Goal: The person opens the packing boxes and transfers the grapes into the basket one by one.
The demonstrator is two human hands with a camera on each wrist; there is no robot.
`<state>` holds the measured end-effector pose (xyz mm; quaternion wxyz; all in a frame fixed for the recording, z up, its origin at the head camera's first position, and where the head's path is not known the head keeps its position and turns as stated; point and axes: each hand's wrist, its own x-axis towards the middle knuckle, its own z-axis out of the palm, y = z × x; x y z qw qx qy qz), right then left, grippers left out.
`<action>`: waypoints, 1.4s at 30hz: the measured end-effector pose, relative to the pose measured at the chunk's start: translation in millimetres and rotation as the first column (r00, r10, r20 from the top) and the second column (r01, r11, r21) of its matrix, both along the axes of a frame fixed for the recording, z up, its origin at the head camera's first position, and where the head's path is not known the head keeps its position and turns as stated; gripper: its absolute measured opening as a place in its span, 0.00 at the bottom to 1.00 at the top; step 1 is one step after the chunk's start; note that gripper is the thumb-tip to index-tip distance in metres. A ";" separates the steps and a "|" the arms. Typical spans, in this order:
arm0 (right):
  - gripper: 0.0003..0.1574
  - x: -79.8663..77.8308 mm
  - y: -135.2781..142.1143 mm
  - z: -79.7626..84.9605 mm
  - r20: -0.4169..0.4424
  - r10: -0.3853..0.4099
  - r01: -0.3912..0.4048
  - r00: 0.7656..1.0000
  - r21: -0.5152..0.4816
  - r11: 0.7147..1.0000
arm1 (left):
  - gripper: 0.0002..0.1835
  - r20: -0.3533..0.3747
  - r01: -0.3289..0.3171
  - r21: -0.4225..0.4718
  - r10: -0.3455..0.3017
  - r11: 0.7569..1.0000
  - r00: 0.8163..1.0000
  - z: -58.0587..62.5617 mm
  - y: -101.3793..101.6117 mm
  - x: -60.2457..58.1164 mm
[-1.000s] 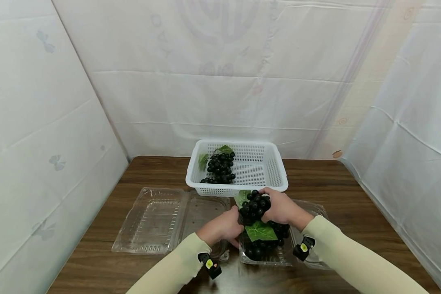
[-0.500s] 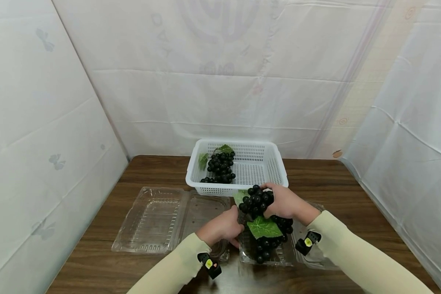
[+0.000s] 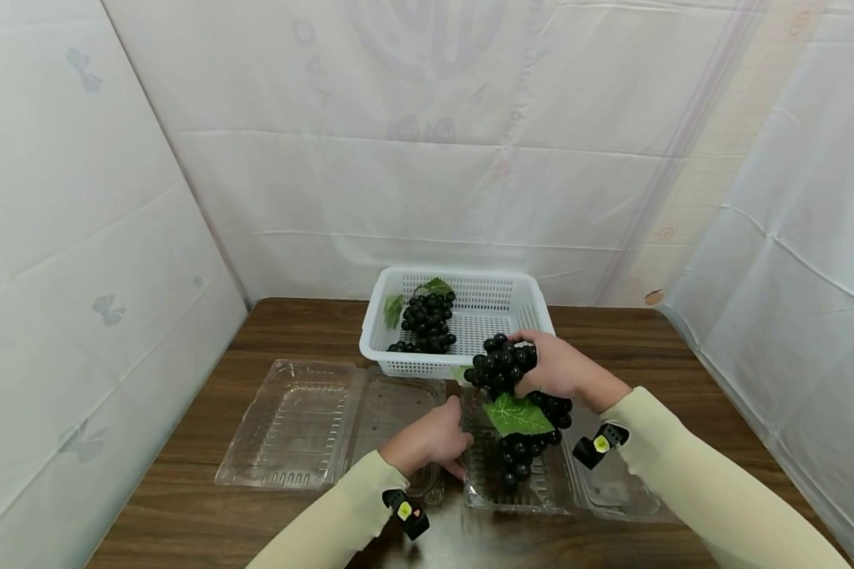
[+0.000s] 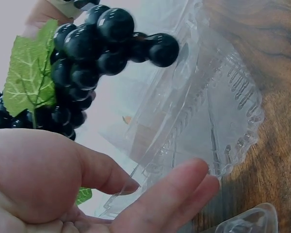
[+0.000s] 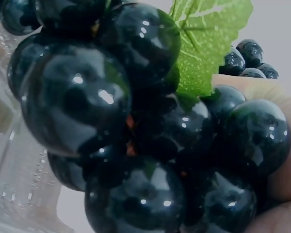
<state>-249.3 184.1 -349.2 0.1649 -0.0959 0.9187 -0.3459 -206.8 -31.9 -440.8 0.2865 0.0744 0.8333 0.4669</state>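
Note:
My right hand [image 3: 557,367] grips a bunch of black grapes [image 3: 501,365] with green leaves [image 3: 518,416]. The bunch hangs over an open clear plastic clamshell container [image 3: 485,474], its lower grapes overlapping the base in the head view. Close up in the right wrist view, large glossy grapes [image 5: 77,97] fill the picture, with fingers behind them at the right. My left hand [image 3: 436,436] pinches the left rim of this container between thumb and fingers. In the left wrist view, the container's clear side [image 4: 203,126] extends beyond the fingertips [image 4: 196,170], and the grapes [image 4: 82,48] hang above.
A white perforated basket [image 3: 413,363] stands at the back, with another bunch of black grapes [image 3: 427,320] in its left part. A second open clear clamshell [image 3: 295,427] lies at the left. The right container's lid [image 3: 612,482] lies flat beneath the right forearm.
My right hand has lifted the grapes up out of the right container and slightly away toward the basket. The left hand has stayed at the container's rim.

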 end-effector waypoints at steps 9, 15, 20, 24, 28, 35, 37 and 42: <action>0.56 -11.9 4.3 23.6 -0.023 0.006 -0.005 1.000 0.020 1.000 | 0.45 0.005 0.023 -0.017 -0.023 1.000 1.000 1.4 -2.7 -1.3; 0.58 -22.0 4.4 37.6 -0.026 -0.013 0.013 1.000 0.010 1.000 | 0.45 0.003 0.017 -0.012 -0.017 1.000 1.000 1.6 -4.1 0.0; 0.58 -32.2 3.8 44.7 -0.011 -0.045 0.044 0.999 -0.031 0.999 | 0.44 0.012 0.014 -0.013 -0.013 1.000 1.000 2.7 -4.4 -0.1; 0.59 -41.6 3.5 50.6 -0.006 -0.051 0.051 0.999 -0.036 0.998 | 0.44 0.012 0.001 -0.015 -0.001 1.000 1.000 2.6 -3.6 0.0; 0.60 -51.0 3.1 58.2 -0.026 -0.050 0.049 0.998 -0.032 0.998 | 0.44 0.012 -0.008 -0.009 0.008 1.000 1.000 2.1 -2.6 0.4; 0.60 -66.7 1.2 70.9 -0.036 -0.057 0.056 0.998 -0.036 0.998 | 0.44 0.035 -0.012 0.022 0.011 1.000 0.999 2.6 -1.3 1.4; 0.60 -71.8 -0.2 73.9 -0.043 -0.066 0.064 0.997 -0.040 0.997 | 0.44 0.034 -0.011 0.030 0.010 0.999 0.999 2.8 -1.2 1.7; 0.59 -85.3 -4.7 78.8 -0.080 -0.091 0.090 0.993 -0.016 0.996 | 0.43 0.022 -0.007 0.011 0.006 1.000 1.000 3.1 -2.4 1.7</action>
